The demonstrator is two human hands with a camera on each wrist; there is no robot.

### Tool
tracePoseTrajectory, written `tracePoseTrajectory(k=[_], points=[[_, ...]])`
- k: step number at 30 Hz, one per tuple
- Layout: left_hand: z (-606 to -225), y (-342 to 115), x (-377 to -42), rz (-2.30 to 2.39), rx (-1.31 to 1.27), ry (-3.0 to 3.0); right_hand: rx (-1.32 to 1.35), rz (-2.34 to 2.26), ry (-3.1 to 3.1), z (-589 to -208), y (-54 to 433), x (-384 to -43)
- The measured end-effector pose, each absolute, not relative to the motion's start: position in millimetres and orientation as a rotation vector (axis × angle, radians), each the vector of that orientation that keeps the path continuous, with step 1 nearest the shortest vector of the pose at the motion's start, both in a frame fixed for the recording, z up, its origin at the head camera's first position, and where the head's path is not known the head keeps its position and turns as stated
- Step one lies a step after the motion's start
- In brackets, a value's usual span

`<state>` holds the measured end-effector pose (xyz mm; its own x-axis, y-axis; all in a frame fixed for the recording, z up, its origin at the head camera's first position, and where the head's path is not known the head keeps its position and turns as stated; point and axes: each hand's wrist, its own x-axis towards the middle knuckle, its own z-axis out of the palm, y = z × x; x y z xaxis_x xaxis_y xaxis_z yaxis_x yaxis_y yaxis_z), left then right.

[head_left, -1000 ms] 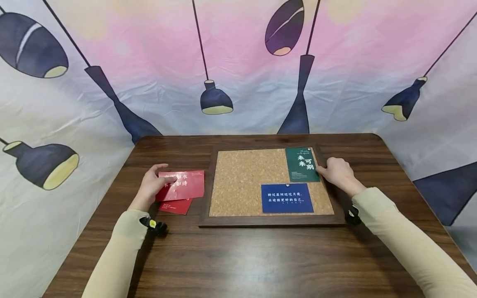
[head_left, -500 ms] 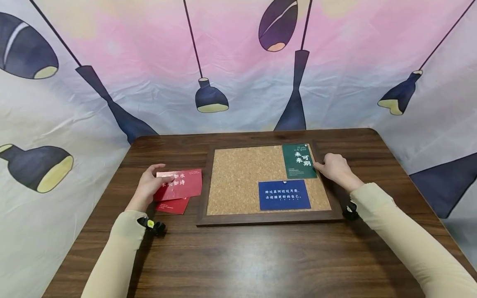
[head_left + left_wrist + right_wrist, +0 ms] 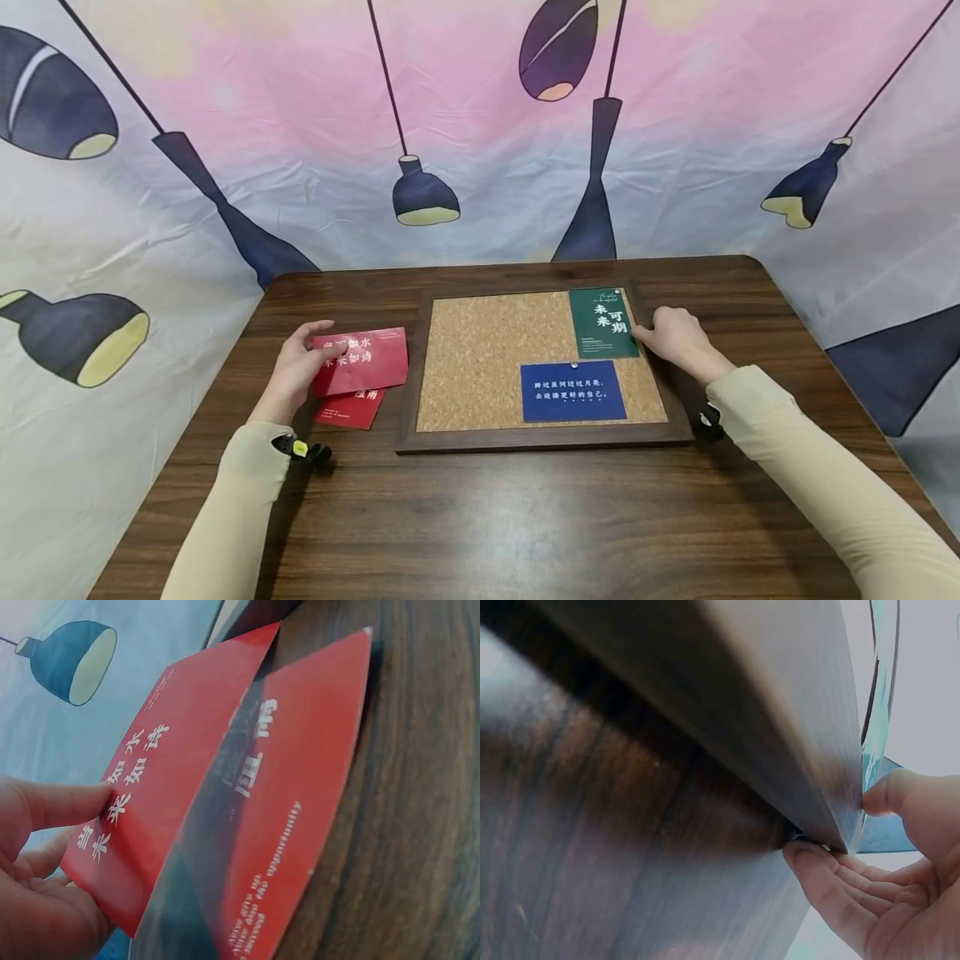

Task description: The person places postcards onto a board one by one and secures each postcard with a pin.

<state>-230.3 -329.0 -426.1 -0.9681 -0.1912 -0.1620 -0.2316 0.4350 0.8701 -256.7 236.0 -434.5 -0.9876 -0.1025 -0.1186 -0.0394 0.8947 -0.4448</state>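
The left hand (image 3: 300, 371) pinches the top red card (image 3: 362, 360), left of the cork board (image 3: 480, 367); lift it cleanly off the lower card (image 3: 351, 408). The right hand (image 3: 675, 337) grips the board's right frame, steadying it.

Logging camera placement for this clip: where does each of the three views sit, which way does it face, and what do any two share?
Head: worn high, facing forward and down at the table, cork board, both sleeves, left hand and right hand.
Left wrist: low beside the left hand, facing along two red cards; fingers show.
Right wrist: at table level, facing the board's frame; right hand shows.
Shared: head and left wrist both show the top red card held.
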Motion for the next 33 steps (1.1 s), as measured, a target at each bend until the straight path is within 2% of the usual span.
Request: tracePoseTrajectory(k=[10, 33], points=[[-410, -328, -229, 1.862, -0.363, 2.483, -0.153, -0.719, 2.920, -436, 238, -256], [-407, -309, -235, 1.970, -0.308, 2.332, -0.136, -0.726, 2.876, -439, 250, -262]])
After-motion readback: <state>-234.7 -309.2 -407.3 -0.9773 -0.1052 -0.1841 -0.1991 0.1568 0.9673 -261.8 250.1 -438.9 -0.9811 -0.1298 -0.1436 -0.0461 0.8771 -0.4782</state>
